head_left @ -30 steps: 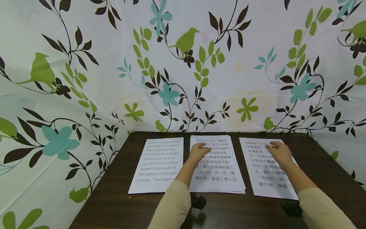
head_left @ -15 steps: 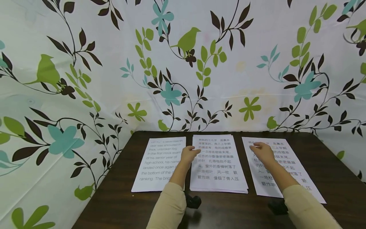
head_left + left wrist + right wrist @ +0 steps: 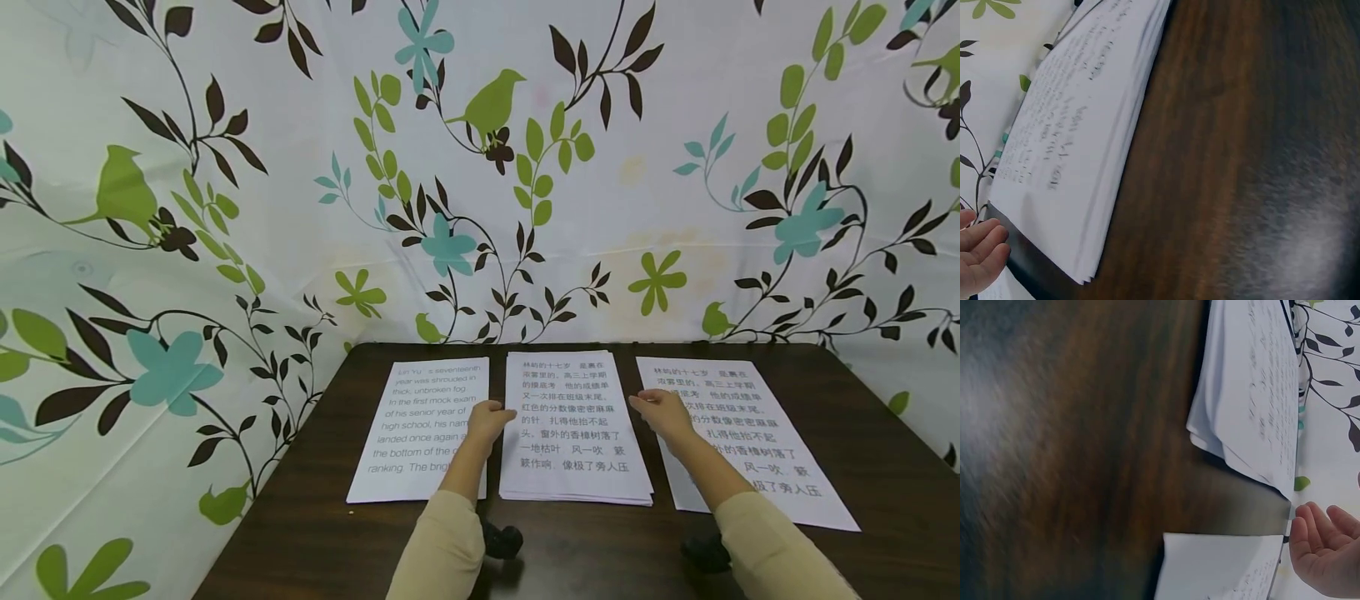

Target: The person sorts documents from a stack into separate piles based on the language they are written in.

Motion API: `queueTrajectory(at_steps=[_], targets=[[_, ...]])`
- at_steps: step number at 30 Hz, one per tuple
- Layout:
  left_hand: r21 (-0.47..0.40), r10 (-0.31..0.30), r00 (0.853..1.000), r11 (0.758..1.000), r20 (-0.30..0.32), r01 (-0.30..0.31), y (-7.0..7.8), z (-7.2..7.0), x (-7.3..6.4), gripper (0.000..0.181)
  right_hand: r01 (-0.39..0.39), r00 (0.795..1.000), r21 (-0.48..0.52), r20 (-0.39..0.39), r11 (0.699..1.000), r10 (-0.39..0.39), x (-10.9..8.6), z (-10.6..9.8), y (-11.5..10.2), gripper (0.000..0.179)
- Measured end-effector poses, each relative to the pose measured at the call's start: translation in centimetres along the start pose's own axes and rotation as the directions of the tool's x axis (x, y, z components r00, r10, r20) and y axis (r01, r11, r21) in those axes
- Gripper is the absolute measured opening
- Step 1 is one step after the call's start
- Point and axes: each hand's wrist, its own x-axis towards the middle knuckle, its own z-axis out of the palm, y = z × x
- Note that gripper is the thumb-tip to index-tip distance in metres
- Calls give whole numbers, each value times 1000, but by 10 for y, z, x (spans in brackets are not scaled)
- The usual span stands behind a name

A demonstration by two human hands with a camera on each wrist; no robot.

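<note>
Between my hands lies a stack of white paper (image 3: 573,487) printed with Chinese text. My left hand (image 3: 486,425) is at its left edge, over the gap beside the English-printed stack (image 3: 375,483); whether the fingertips touch the paper cannot be told. My right hand (image 3: 667,417) is on the other side, its fingertips over the strip between the middle stack and the right-hand Chinese sheet (image 3: 810,508). Loosely bent fingers (image 3: 988,240) with nothing in them show in the left wrist view. The right wrist view likewise shows bent fingers (image 3: 1316,531) holding nothing.
All the papers lie on a dark brown wooden table (image 3: 277,542). A white cloth (image 3: 600,192) printed with leaves, birds and flowers hangs behind and to the left of it. Black wrist devices (image 3: 501,542) sit under both forearms.
My left hand has moved from over the middle stack to its left edge. My right hand has shifted left from over the right-hand sheet toward the middle stack. The papers stay in place.
</note>
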Motion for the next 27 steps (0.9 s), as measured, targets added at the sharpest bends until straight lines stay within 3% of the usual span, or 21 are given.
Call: queueTrajectory(at_steps=[2, 6, 9, 12, 27], targets=[[6, -6, 1000, 1000, 14, 6, -4, 1, 0, 47, -21, 1000, -9, 14, 1000, 21, -3, 3, -1, 52], [15, 1, 1000, 1000, 27, -1, -8, 2, -2, 48, -69, 997, -65, 15, 995, 70, 19, 17, 32, 52], [8, -5, 1000, 1000, 27, 5, -8, 3, -4, 48, -63, 997, -83, 29, 995, 65, 37, 27, 57, 59], [1, -17, 999, 1000, 29, 17, -8, 4, -5, 47, -47, 998, -50, 33, 998, 49, 44, 32, 69, 65], [-24, -7, 1000, 1000, 9, 7, -8, 6, -6, 43, -41, 998, -20, 52, 999, 42, 36, 36, 64, 58]])
